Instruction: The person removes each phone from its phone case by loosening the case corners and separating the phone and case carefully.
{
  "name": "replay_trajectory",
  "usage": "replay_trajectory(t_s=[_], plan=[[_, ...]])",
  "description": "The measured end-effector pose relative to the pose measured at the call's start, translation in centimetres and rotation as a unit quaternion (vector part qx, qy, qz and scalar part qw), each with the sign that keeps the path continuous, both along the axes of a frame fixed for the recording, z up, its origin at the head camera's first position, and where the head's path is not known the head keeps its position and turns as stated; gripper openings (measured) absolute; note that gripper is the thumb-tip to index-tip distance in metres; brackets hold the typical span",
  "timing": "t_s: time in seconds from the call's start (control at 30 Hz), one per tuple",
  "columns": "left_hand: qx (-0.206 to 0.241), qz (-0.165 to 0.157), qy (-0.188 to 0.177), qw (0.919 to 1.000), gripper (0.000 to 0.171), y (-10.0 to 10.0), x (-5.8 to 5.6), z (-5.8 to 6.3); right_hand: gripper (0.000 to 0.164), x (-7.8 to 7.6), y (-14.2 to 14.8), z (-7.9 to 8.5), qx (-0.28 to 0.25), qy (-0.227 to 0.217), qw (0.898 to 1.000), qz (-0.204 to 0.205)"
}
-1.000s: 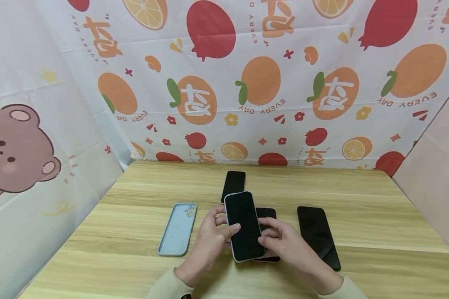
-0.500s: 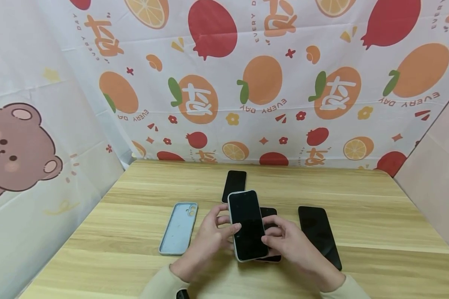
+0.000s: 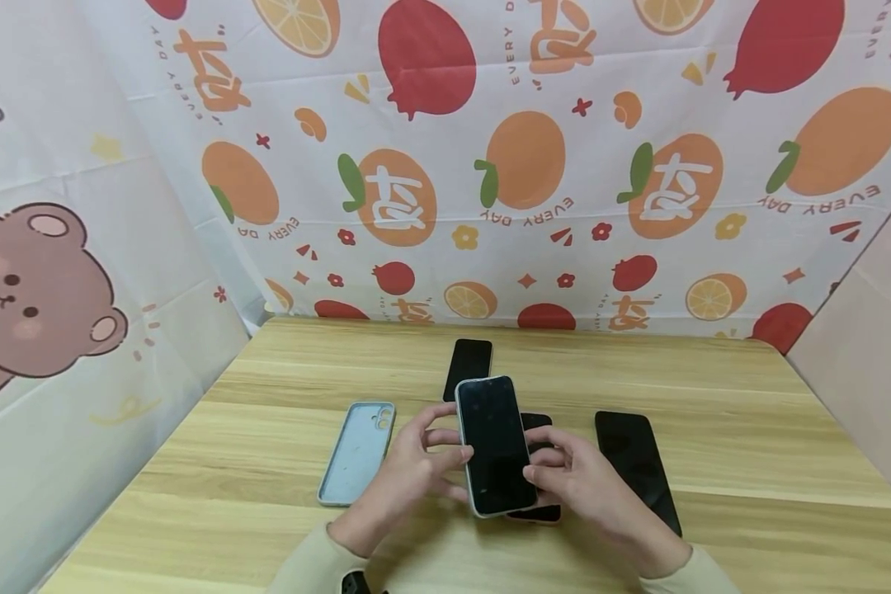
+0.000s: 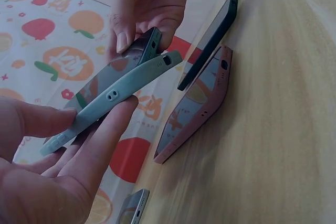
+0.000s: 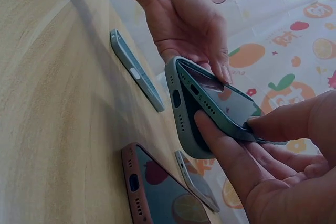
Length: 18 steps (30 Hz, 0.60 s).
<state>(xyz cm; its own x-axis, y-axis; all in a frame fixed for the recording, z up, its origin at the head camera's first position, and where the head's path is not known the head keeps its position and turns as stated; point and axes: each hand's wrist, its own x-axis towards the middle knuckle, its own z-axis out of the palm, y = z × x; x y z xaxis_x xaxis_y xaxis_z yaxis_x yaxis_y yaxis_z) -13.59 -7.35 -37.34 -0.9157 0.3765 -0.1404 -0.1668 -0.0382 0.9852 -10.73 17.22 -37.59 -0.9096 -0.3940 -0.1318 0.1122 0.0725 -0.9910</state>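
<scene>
Handling phone and case together, so which step is it?

Fitting or separating, can't tell which from this. The green-edged phone (image 5: 224, 98) sits tilted in the pale case (image 4: 123, 88), its port end lifted clear, the other end close to the case. Both are held up over the table (image 3: 282, 388).

Hands?

Both busy. Left hand (image 3: 426, 458) grips the case, thumb at the near edge, fingers behind. Right hand (image 3: 575, 478) pinches the phone's lifted end; one finger runs into the gap.

Next move calls for what?

My guess: steady case in the left, controlled tilt of the phone in the right. That finger in the gap would block seating.

What's around?

Light-blue case (image 3: 356, 454) lying hollow side up, left. Reddish-cased phone (image 5: 168, 192) below the held pair, partly hidden from the head view. Black phone (image 3: 638, 462) by the right forearm, another dark phone (image 3: 469, 367) farther back.

Anything in the way?

Mostly the reddish-cased one: lower straight down and they'd probably bump.
</scene>
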Motion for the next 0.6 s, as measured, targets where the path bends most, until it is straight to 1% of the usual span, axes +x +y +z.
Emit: replay_trajectory(t_s=[0.2,0.37,0.6], plan=[[0.003,0.005,0.003,1.0000,0.067,-0.10,0.01,0.28,0.053,-0.26,-0.15,0.24,0.016,0.005,1.000,-0.007],[0.001,0.012,0.006,0.9999,0.067,-0.15,0.07,0.28,0.052,-0.38,-0.20,0.26,0.026,0.002,1.000,-0.011],[-0.013,0.020,0.006,0.9997,0.065,-0.58,0.13,0.25,0.050,-0.53,0.04,0.36,0.046,0.013,0.999,-0.020]])
